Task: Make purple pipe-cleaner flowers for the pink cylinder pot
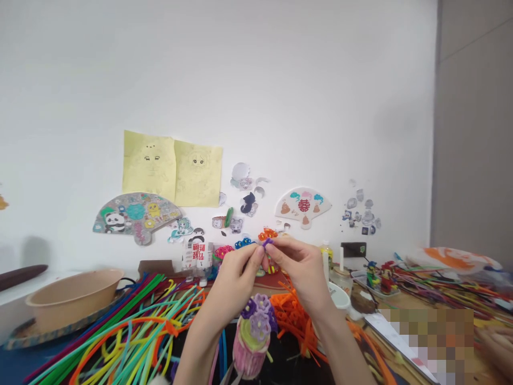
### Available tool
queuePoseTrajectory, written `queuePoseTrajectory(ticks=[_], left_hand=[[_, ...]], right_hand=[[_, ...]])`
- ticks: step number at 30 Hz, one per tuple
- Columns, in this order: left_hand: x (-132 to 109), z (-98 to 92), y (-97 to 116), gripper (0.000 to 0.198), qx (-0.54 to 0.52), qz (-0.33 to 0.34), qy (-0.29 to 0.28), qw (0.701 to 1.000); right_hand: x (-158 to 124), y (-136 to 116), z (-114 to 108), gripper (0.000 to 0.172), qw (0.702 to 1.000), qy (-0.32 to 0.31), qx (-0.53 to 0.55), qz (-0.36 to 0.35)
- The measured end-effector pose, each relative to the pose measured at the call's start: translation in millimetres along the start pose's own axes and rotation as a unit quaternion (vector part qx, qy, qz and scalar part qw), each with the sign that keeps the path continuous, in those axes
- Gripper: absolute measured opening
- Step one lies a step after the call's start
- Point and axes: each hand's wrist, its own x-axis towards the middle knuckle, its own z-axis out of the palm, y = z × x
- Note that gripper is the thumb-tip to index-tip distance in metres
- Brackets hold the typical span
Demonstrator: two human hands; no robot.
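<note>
My left hand (239,268) and my right hand (301,267) are raised together in front of the wall, both closed. Between their fingertips is a small piece of purple pipe cleaner (267,243), pinched from both sides; most of it is hidden by the fingers. Below my wrists stands a pink ribbed pot (250,357) with a yellow-green top. Lilac pipe-cleaner flowers (261,321) and darker purple ones sit on it. Scissor-like metal blades (230,372) show beside the pot's base, partly cut off by the frame.
Many coloured pipe cleaners (136,331) spread over the left, with an orange pile (294,321) on the right. A tan basin (76,294) stands far left. White bottles (196,256) stand behind my hands. Another person's hand (497,342) shows at the right edge, near a white tablet-like object (395,342).
</note>
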Motion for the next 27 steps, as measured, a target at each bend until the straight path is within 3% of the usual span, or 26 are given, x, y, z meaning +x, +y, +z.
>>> queuePoseTrajectory(ticks=[11, 27], left_hand=[[-0.1, -1.5, -4.2, 0.038, 0.022, 0.000, -0.021, 1.000], [-0.1, -1.3, -9.1, 0.036, 0.018, -0.004, -0.041, 0.999]], right_hand=[[-1.0, -1.3, -1.1, 0.013, 0.999, -0.025, 0.011, 0.029], [0.3, 6.0, 3.3, 0.017, 0.999, 0.009, 0.014, 0.050]])
